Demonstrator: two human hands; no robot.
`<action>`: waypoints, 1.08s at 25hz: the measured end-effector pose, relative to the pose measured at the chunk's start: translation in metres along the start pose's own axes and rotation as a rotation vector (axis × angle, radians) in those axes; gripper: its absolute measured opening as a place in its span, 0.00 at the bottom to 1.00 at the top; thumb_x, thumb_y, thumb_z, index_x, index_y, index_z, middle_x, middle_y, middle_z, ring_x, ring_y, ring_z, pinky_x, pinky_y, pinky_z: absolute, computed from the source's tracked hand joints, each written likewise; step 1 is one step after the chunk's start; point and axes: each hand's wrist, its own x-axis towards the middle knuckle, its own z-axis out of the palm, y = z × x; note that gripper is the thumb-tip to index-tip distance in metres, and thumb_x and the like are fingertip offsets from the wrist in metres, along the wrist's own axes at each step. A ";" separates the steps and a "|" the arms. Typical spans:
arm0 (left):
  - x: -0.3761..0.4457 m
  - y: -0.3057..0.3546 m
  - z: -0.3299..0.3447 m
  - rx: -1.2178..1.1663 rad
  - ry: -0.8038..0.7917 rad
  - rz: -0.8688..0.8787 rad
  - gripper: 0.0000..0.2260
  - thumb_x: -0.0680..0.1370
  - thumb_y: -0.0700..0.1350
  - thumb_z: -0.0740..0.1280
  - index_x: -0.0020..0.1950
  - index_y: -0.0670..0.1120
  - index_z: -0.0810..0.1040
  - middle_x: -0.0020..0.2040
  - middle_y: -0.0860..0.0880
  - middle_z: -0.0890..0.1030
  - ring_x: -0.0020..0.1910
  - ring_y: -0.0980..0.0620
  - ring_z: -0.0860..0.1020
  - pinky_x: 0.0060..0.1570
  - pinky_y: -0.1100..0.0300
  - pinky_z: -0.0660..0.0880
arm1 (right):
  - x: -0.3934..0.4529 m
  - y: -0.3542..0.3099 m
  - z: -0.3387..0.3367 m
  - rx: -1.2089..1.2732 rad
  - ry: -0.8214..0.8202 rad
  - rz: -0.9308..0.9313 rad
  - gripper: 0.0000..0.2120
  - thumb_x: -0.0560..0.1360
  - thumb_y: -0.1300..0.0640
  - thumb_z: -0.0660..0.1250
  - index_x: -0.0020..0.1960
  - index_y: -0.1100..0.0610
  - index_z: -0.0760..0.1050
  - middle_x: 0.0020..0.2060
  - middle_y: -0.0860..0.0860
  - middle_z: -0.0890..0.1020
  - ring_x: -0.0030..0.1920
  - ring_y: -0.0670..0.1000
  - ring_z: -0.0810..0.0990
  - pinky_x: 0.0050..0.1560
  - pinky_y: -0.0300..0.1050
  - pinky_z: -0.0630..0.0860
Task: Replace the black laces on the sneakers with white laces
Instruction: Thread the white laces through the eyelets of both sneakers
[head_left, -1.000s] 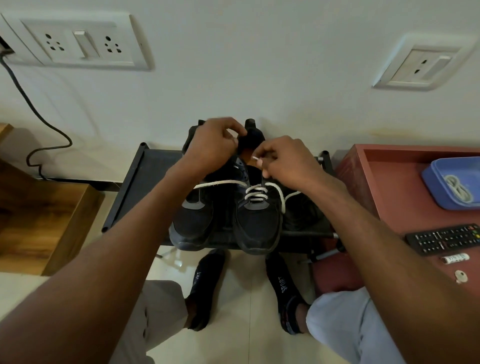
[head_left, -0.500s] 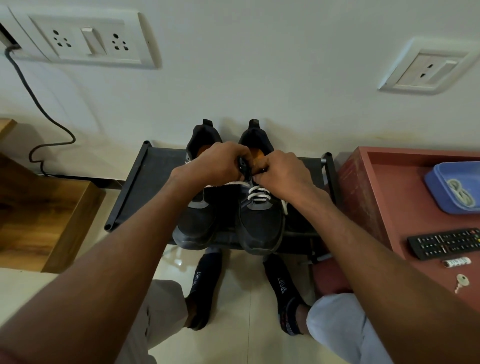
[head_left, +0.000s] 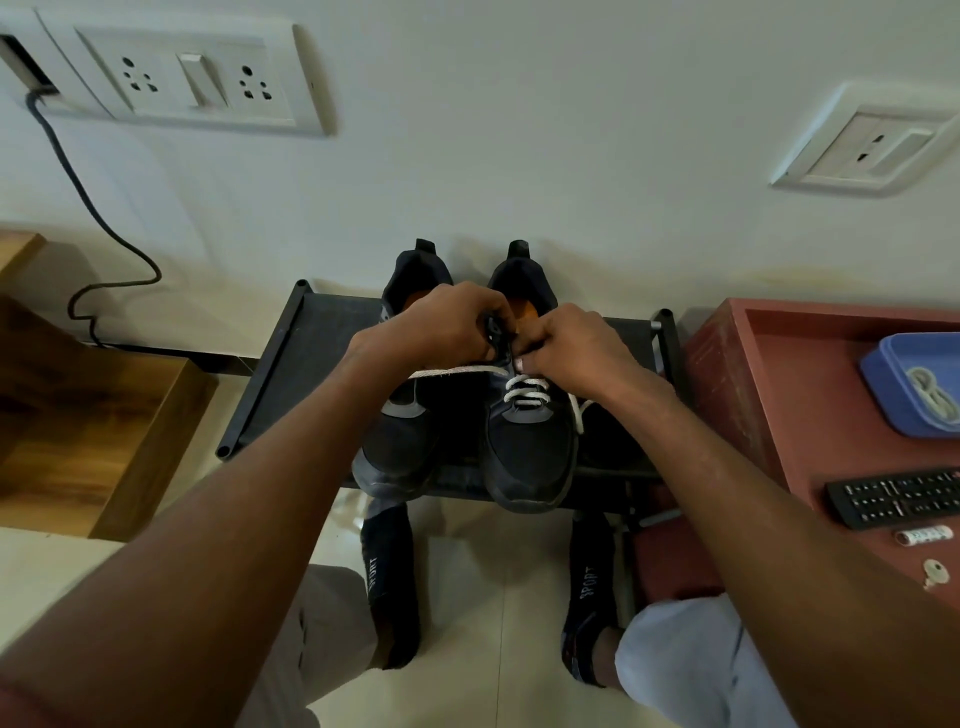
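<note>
Two black sneakers stand side by side on a black rack (head_left: 311, 364), toes toward me. The right sneaker (head_left: 530, 462) has a white lace (head_left: 527, 389) threaded through its lower eyelets; one loose end trails left across the left sneaker (head_left: 400, 447), the other hangs down on the right. My left hand (head_left: 441, 322) grips the upper eyelet flap and tongue of the right sneaker. My right hand (head_left: 576, 348) pinches the white lace at the upper eyelets. The lace tip is hidden between my fingers.
A red table (head_left: 789, 395) at the right carries a blue tray (head_left: 904, 384) with a coiled lace, a remote (head_left: 898, 496), a small tube and a key. A wooden step (head_left: 93, 421) sits at the left. My socked feet (head_left: 392, 582) rest below the rack.
Both hands came down from above the heel to the sneaker's upper eyelets and closed together. The left lace end, earlier pulled up, now lies across the left sneaker.
</note>
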 end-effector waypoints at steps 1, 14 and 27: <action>0.000 0.000 0.000 0.000 -0.002 -0.002 0.15 0.74 0.38 0.73 0.59 0.51 0.83 0.37 0.57 0.76 0.39 0.58 0.76 0.40 0.63 0.70 | 0.000 0.001 0.000 0.028 -0.018 0.003 0.11 0.75 0.56 0.74 0.52 0.41 0.87 0.45 0.41 0.83 0.52 0.50 0.83 0.57 0.49 0.81; 0.003 0.002 0.001 0.017 -0.017 -0.004 0.16 0.77 0.41 0.73 0.63 0.52 0.81 0.38 0.58 0.74 0.38 0.59 0.74 0.42 0.62 0.69 | -0.002 -0.002 0.017 -0.054 0.148 -0.006 0.11 0.79 0.51 0.68 0.59 0.40 0.85 0.50 0.47 0.86 0.50 0.57 0.84 0.46 0.48 0.79; 0.003 0.001 0.001 0.050 -0.029 0.013 0.15 0.78 0.40 0.69 0.64 0.51 0.80 0.38 0.59 0.73 0.37 0.59 0.72 0.37 0.64 0.66 | -0.005 -0.001 -0.002 -0.071 0.022 -0.079 0.12 0.80 0.49 0.69 0.61 0.39 0.84 0.56 0.46 0.86 0.55 0.54 0.83 0.55 0.50 0.80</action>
